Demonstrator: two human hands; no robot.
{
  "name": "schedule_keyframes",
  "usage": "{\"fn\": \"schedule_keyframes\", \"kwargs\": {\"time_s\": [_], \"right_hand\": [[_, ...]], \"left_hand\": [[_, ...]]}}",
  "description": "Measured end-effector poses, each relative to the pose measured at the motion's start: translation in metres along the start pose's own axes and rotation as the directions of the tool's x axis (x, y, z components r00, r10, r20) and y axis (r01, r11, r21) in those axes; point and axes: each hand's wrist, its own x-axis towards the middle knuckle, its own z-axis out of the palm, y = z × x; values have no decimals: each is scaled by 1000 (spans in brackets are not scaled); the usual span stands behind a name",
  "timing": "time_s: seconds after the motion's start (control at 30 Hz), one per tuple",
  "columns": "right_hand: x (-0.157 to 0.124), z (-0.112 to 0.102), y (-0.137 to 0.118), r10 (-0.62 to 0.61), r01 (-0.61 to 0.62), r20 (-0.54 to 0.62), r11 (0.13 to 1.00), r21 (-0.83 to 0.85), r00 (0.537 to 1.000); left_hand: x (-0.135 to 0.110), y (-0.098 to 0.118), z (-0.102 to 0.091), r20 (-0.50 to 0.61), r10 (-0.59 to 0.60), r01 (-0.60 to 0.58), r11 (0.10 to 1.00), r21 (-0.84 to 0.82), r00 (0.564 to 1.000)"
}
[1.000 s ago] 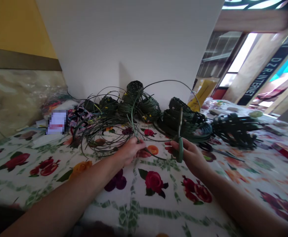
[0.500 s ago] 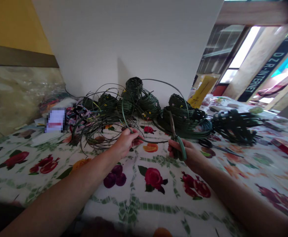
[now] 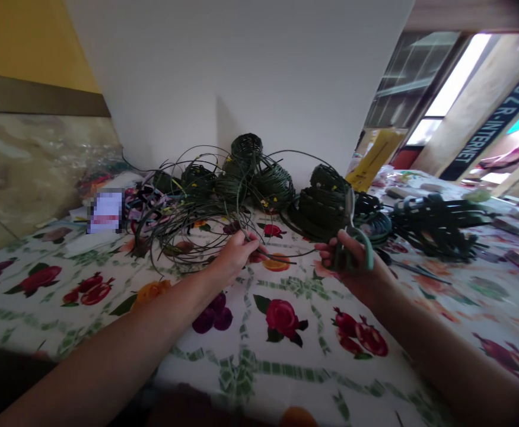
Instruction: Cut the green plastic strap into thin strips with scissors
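My left hand [image 3: 236, 252] pinches a thin dark green strand [image 3: 223, 204] that loops up out of a loose tangle of green strands [image 3: 183, 228] on the flowered tablecloth [image 3: 286, 350]. My right hand [image 3: 352, 264] is closed round the green handles of a pair of scissors [image 3: 352, 234], blades pointing up, just right of where the strand crosses toward it. Behind both hands stand several small dark green woven baskets [image 3: 268, 184].
A white board [image 3: 241, 77] leans upright behind the baskets. A heap of dark green coils [image 3: 437, 222] lies to the right, coloured strips and a small card [image 3: 105, 210] to the left. A yellow packet [image 3: 375, 157] stands at the back right.
My right hand has moved right and slightly up with the scissors, whose blades have swung upright. My left hand has kept its hold on the strand and shifted a little.
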Motion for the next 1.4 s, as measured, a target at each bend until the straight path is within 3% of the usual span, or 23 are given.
{"fn": "schedule_keyframes", "kwargs": {"time_s": [0.13, 0.3, 0.43, 0.67, 0.87, 0.97, 1.13, 1.4], "right_hand": [[-1, 2, 1, -75, 76, -52, 997, 19, 996], [-11, 11, 0, -303, 294, -66, 948, -121, 951], [-14, 14, -2, -308, 296, -55, 943, -154, 950], [-17, 12, -7, -330, 304, -61, 916, -263, 942], [-28, 18, 7, -206, 289, 216, 819, -496, 955], [-29, 20, 14, -125, 275, 287, 771, -574, 950], [-28, 23, 20, 32, 128, 297, 854, -504, 954], [-27, 20, 23, 51, 83, 280, 890, -448, 959]], "left_hand": [[-5, -1, 7, 29, -14, 14, 1000, 16, 999], [-6, -4, 9, 60, -29, 29, 1000, 1, 998], [-7, -3, 9, 76, -24, 28, 998, -56, 997], [-5, 3, 5, 4, 3, -3, 998, -62, 1000], [-8, -1, 8, 50, 29, -28, 999, -37, 998], [-11, -3, 12, 65, 33, -30, 999, -33, 997], [-14, -8, 16, 93, 31, -30, 1000, -7, 995], [-10, -24, 16, 159, -45, 30, 995, 100, 986]]}}
